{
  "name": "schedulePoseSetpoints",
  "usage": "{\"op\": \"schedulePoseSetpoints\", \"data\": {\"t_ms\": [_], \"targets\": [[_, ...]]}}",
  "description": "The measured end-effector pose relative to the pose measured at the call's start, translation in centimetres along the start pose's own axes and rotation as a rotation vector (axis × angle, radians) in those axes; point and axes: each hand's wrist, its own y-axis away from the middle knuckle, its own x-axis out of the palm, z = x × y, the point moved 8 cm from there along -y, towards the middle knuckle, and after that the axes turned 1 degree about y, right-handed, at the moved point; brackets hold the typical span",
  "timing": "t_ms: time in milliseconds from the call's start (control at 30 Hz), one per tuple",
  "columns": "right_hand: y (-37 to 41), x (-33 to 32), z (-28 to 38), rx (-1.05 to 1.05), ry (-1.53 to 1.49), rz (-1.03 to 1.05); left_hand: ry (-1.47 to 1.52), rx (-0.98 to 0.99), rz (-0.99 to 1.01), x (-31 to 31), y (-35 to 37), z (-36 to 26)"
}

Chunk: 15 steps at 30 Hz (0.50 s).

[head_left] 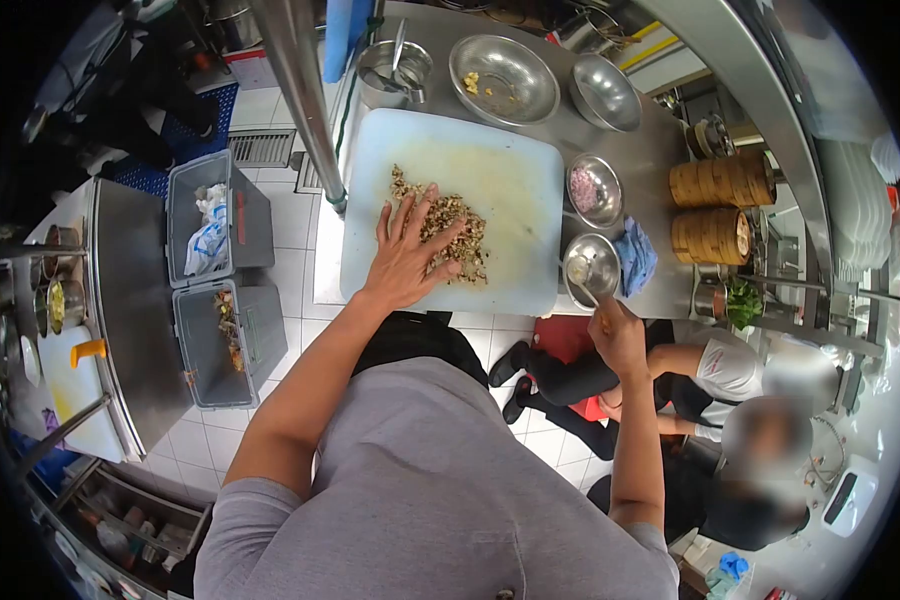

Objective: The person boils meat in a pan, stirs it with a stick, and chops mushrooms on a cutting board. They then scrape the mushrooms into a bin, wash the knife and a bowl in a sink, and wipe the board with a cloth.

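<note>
- The left hand [408, 252] lies flat and wide open, fingers spread, palm down on a heap of chopped brown mix [460, 240]. It presses on the heap and grips nothing.
- The chopped mix sits near the middle of a white cutting board [510, 170], spreading from the fingertips towards the board's right half. A few bits trail towards the board's upper left.
- The right hand [618, 335] is closed around the thin handle of a spoon [584, 290]. The hand is off the near edge of the tabletop [650, 150], just right of the board's near corner.
- The spoon's far end reaches into a small steel bowl [592, 262] that stands just beside the board's right edge. What the bowl holds is too small to tell.
- Behind that bowl stands a second small bowl with pink chopped bits [594, 190], also close to the board.
- A blue cloth [636, 256] lies crumpled right of the small steel bowl, touching it or nearly so.
- Beyond the board are a steel cup with a utensil in it [395, 72], a wide steel bowl with a few scraps [503, 80] and another steel bowl [605, 92].
- Two stacks of bamboo steamers [718, 208] stand at the tabletop's right end.
- Two grey bins [220, 280] stand on the tiled floor left of the tabletop.
- Other people crouch low on the floor at the right, below the right hand.
</note>
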Motion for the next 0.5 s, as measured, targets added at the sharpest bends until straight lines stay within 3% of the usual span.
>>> {"op": "schedulePoseSetpoints", "data": {"t_ms": [100,167,333,500], "targets": [[-5.4,2.3,0.4,-0.118,0.012,-0.077,0.004,0.044,-0.005,-0.7,0.9,-0.3],[-9.7,4.6,0.8,-0.135,0.116,0.004,0.0,0.061,-0.016,-1.0,1.3,-0.9],[-19.4,9.3,4.0,-0.308,0.128,-0.023,0.049,0.013,-0.038,-1.1,1.9,-2.0],[-23.0,11.7,6.5,-0.517,0.127,0.004,0.061,-0.054,-0.106,-2.6,3.4,-2.6]]}}
